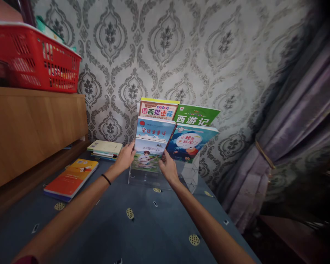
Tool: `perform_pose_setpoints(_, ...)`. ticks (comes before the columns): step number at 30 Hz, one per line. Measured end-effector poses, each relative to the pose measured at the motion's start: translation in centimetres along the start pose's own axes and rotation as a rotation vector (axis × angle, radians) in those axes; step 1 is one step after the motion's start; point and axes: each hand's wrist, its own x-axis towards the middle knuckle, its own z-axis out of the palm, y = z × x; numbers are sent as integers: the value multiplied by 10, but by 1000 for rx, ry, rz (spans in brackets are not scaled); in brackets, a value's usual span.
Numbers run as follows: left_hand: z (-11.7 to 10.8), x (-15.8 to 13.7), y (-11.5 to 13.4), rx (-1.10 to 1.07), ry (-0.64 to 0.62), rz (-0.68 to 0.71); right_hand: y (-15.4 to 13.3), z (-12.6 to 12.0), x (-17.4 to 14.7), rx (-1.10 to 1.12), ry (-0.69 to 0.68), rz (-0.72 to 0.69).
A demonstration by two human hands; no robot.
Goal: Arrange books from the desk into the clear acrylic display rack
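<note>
Dark blue cloth (159, 238), printed with yellow pineapple-like motifs, covers the surface nearest the viewer, and both bare forearms reach forward over it. A thin black band (106, 179) circles the left wrist. Off to the left, an orange book (74, 178) lies flat on the cloth.

Farther in, the left hand (125, 157) and the right hand (169, 167) grasp a picture-covered book (148, 157) between them, fingers closed on its opposite side edges. This book stands nearly upright at the front of a clear stand (145, 178); whether its bottom edge rests there I cannot tell. Just behind it rises a light blue book (155, 127), with a dark blue book (191, 145) beside that on the right. In the back row, a yellow-topped book (158, 110) sits left of a green book (199, 115).

A small stack of books (106, 147) lies beyond the left forearm. At far left, a red basket (60, 66) sits on a wooden cabinet (38, 132). Tied purple-grey curtain (285, 139) hangs at right, and grey patterned wallpaper (165, 47) fills the background.
</note>
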Motion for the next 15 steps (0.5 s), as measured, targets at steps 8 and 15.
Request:
perform_pose_setpoints(8,-10,4,-8,-145,-120,-17,-9,-7,-11,-217,-161,145)
perform_pose_setpoints(15,-12,5,-17,-257,-206,-53,-7,-8,-9,-386,-239,118)
